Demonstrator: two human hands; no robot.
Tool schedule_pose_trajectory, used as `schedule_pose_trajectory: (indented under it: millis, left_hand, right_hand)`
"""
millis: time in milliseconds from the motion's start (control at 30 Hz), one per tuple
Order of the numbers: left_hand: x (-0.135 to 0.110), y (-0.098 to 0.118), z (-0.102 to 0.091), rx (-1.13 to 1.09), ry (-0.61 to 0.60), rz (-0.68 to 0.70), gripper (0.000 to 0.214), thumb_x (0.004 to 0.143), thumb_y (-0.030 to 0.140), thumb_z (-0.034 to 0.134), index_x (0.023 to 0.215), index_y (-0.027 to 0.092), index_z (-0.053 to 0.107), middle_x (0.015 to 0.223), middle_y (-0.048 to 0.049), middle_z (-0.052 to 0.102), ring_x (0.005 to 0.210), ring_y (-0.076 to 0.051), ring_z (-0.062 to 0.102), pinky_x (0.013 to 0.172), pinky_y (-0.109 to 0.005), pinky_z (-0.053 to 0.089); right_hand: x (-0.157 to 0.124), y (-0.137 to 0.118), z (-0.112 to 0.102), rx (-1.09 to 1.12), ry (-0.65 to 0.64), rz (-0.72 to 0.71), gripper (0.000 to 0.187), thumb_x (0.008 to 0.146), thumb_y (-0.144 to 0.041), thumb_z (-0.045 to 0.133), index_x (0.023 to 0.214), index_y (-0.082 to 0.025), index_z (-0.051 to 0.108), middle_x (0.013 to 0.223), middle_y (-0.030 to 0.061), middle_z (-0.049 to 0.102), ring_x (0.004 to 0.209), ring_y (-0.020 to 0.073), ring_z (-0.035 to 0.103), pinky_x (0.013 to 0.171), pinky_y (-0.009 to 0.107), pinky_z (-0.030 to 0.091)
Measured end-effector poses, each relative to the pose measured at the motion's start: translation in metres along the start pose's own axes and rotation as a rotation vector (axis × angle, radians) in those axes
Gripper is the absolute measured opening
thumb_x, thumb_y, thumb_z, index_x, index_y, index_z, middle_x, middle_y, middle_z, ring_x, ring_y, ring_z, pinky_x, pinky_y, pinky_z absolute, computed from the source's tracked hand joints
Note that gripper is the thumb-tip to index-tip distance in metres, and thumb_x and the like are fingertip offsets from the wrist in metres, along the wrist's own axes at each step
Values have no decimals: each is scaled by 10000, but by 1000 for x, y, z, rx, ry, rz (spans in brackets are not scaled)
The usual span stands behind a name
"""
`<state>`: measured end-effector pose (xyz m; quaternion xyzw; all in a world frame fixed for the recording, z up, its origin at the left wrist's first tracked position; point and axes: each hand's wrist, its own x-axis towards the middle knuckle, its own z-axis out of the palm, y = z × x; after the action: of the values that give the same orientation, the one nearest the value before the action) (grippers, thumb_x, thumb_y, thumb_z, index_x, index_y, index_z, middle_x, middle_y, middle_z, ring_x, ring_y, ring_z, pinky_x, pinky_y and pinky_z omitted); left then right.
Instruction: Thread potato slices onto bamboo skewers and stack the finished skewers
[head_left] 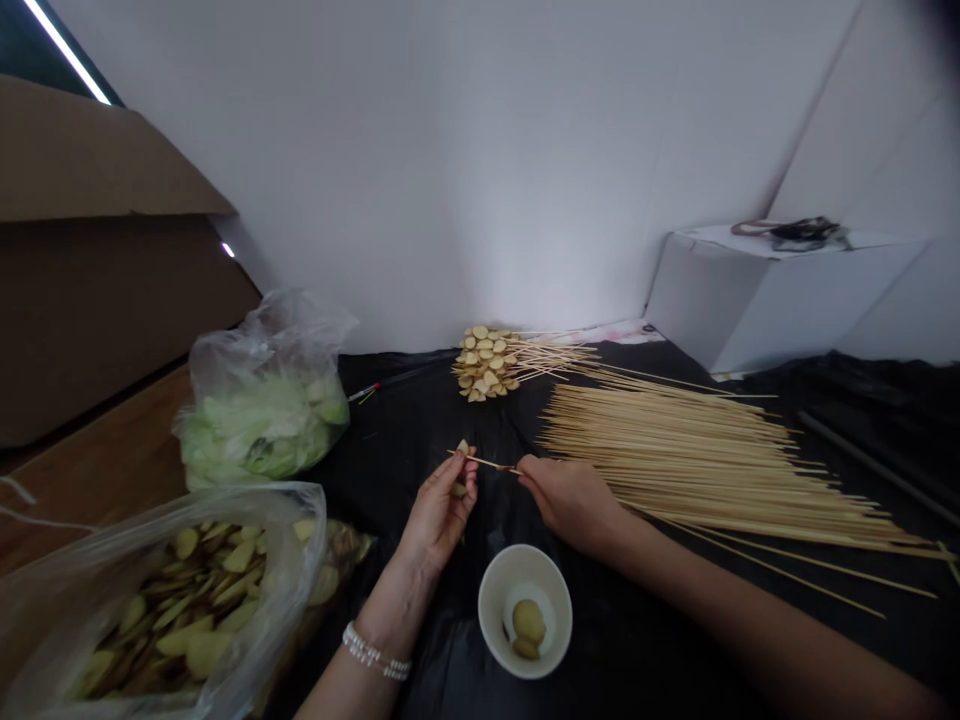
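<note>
At frame centre, the right hand [571, 497] pinches a thin bamboo skewer [486, 462] while the left hand [442, 510] grips a potato slice [463, 447] on its tip. The slice looks slippery and brittle, so is best held by its edges; the skewer looks light and stiff, for gripping near its point.

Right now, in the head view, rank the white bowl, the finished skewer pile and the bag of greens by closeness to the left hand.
1. White bowl: just right of the left hand, nearer the camera.
2. Finished skewer pile: beyond it, by the wall.
3. Bag of greens: off to its left.
</note>
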<state>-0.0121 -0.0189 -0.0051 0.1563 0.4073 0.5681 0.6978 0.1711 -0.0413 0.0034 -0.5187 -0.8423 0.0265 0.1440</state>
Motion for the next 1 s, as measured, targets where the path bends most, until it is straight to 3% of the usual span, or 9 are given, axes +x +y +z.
schedule_pose_trajectory:
  millis: [433,1000]
  left_hand:
    - [2,0,-2,20,-37,-91,161,850,141,557,944,68,665,692,-51,652,553,-66,606,492,-138,516]
    - [0,2,-1,33,-55,-87,185,867,155,535,962,59,662,686,-44,648,556,-63,603,508,-143,517]
  right_hand:
    - [-1,-2,-3,-19,-113,12,230,964,-269,299,980,-204,519,881,53,668,753,159,620,568,240,336]
    - [-1,-1,-2,-28,-78,2,230,960,-264,304,974,-208,527,857,29,662,729,159,615,555,255,311]
